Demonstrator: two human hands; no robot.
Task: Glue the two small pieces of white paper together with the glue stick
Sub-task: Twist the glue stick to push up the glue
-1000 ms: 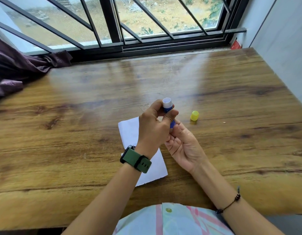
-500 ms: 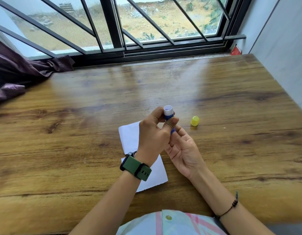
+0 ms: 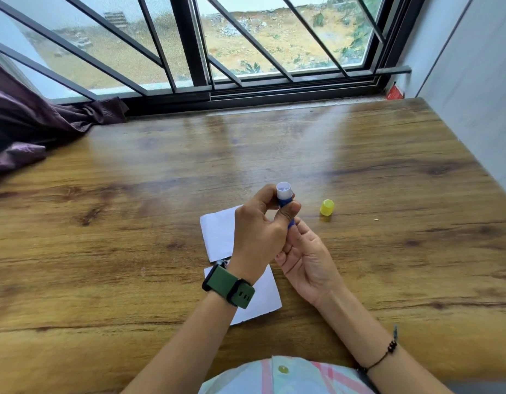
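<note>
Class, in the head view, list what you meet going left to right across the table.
Purple cloth → paper → glue stick → yellow cap → red object by the window corner.

The left hand (image 3: 260, 231) hides most of the glue stick (image 3: 284, 194) and parts of both papers (image 3: 217, 237).

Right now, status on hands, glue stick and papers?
Left hand gripping uncapped glue stick; right hand at its base. Yellow cap off, on table. Two white papers flat under wrists, unglued. Nothing in the way.
</note>
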